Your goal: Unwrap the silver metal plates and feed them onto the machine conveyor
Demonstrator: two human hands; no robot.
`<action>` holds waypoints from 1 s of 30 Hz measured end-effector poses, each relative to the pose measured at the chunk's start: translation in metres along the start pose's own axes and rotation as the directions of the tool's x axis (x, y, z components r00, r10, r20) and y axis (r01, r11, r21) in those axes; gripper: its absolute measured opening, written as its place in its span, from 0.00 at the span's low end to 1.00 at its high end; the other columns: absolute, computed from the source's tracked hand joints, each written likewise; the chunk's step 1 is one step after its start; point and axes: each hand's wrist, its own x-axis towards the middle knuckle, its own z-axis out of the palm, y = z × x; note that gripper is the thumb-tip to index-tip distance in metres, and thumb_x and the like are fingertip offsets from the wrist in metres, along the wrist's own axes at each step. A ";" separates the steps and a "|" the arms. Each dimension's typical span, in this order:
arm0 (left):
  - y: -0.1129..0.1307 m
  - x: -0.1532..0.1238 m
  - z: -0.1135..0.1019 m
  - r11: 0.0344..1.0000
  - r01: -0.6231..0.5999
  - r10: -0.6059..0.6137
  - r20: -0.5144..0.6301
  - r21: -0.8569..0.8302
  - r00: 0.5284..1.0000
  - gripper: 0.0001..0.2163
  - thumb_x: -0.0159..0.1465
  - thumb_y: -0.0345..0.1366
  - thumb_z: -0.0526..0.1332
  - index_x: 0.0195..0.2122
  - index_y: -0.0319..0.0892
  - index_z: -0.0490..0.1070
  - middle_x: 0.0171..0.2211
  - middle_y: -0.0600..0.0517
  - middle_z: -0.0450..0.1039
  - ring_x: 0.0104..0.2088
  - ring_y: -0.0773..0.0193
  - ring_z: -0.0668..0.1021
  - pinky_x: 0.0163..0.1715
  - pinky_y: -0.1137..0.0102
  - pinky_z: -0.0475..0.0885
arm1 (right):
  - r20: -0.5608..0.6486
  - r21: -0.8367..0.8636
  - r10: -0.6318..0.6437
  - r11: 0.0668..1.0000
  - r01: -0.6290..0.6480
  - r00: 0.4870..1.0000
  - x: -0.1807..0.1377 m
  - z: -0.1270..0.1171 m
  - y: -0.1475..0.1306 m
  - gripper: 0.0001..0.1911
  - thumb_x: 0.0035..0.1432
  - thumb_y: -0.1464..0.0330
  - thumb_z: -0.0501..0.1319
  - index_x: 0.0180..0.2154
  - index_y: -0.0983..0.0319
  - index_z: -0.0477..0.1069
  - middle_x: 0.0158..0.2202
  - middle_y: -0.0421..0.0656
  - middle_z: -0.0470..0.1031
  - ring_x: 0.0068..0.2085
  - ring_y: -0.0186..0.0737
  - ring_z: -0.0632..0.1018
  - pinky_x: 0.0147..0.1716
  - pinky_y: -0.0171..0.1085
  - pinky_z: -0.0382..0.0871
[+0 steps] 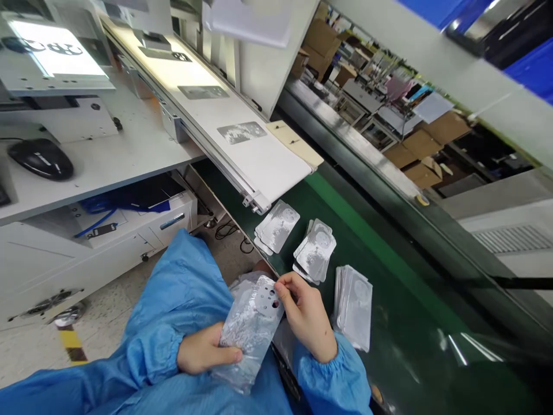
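A silvery phone back panel (253, 323) with a round camera area and several holes is held over my lap, tilted, with clear film about its lower end. My left hand (206, 348) grips its lower left edge, thumb on top. At the upper right corner, near the holes, my right hand (306, 314) pinches the edge between thumb and fingers. Whether there is more than one panel in my hands, I cannot tell. Three stacks of similar panels lie on the green belt: a left stack (279, 227), a middle stack (317, 248) and a right stack (355, 305).
A white conveyor (259, 164) carries several flat panels and ends above the green belt (401, 305). To the left stand a desk (142, 129) with a black mouse (41, 158) and a lit monitor (56, 49). An open drawer (173, 216) juts out below.
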 end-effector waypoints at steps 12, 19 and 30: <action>-0.003 -0.010 -0.007 0.986 -0.059 0.057 -0.016 -0.154 0.998 0.27 0.50 0.59 0.72 0.43 0.44 0.79 0.38 0.48 0.83 0.40 0.57 0.83 0.45 0.64 0.76 | -0.628 -0.041 -0.068 0.998 0.055 0.775 0.247 -0.115 -0.067 0.09 0.62 0.62 0.60 0.37 0.62 0.70 0.28 0.43 0.77 0.26 0.39 0.78 0.25 0.36 0.73; 0.004 -0.017 -0.021 0.990 -0.129 0.122 -0.112 -0.057 0.986 0.24 0.54 0.60 0.69 0.44 0.50 0.78 0.39 0.51 0.84 0.45 0.53 0.83 0.48 0.62 0.74 | -0.508 -0.496 -0.263 0.868 -0.029 0.820 0.287 -0.093 -0.069 0.19 0.64 0.59 0.59 0.49 0.65 0.73 0.51 0.57 0.77 0.53 0.56 0.76 0.54 0.51 0.68; 0.012 -0.013 -0.023 0.979 -0.093 0.085 -0.049 -0.179 0.995 0.23 0.54 0.55 0.72 0.47 0.51 0.79 0.42 0.51 0.84 0.44 0.51 0.83 0.48 0.58 0.74 | -0.046 -0.557 -0.312 0.796 0.235 0.949 0.258 -0.052 -0.078 0.18 0.63 0.61 0.60 0.51 0.63 0.73 0.52 0.51 0.76 0.51 0.49 0.76 0.51 0.44 0.68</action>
